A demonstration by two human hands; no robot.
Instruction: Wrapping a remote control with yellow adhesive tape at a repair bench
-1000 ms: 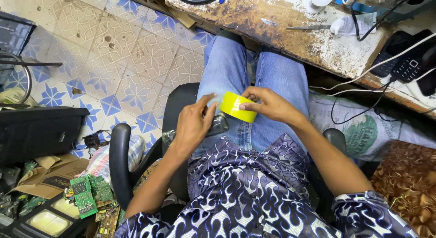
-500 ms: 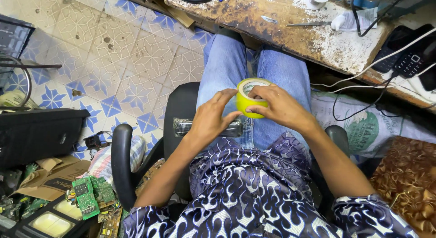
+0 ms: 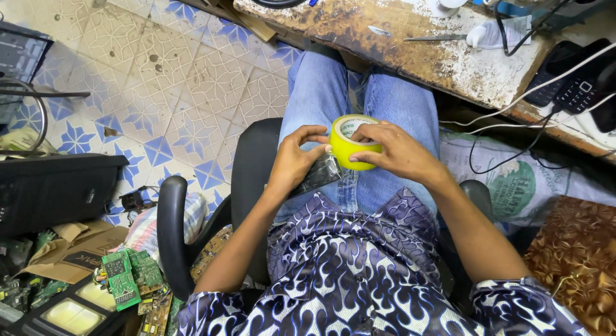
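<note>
Yellow tape roll (image 3: 351, 142) now tilted upward, core facing camera, between both hands.

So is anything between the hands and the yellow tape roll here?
Nothing visible. Both hands are already on the tape roll above the lap: the left hand touches its left side, the right hand grips it from the right. A dark flat object lies under the left fingers, not between.
</note>
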